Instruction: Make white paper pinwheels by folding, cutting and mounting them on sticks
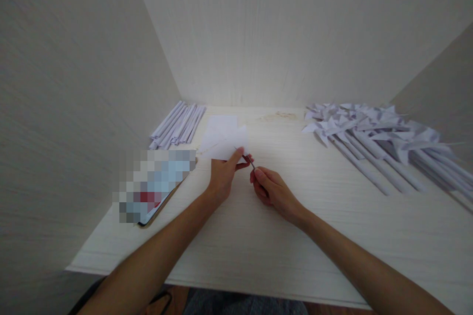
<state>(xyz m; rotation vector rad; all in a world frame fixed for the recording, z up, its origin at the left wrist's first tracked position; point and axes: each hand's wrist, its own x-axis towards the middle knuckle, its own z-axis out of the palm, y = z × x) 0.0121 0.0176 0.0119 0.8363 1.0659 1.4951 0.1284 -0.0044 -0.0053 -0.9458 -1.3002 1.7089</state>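
Where the desk [258, 246] meets the left wall, could lose the bundle of paper sticks [177, 125] to a sweep of the left forearm: loose, round, free to roll. Just nearer, same worry for the tablet [155, 184], lying flat close to the left edge and within reach of that elbow.

At the middle, pinching the near corner of a white paper sheet [225, 145] between thumb and forefinger of the left hand [221, 177], with the rest of the sheet lying over another one behind it. Might crease or tear there under a hard pinch, or slip free under a light one. Touching that same corner, a thin dark tool [249, 160], too small to tell whether blade or pin. Closed around its near end, the right hand [273, 192], fingers curled in tight. Close enough to the left fingertips to nick or prick them on a slip; could also rip the paper if pushed askew.

Farther right, well apart from both hands, a heap of paper pinwheels [377, 133], easily crushed or scattered by a careless right arm.

No box, tray or bin anywhere in view; sticks, sheets and pinwheels all lying loose on the bare desk.
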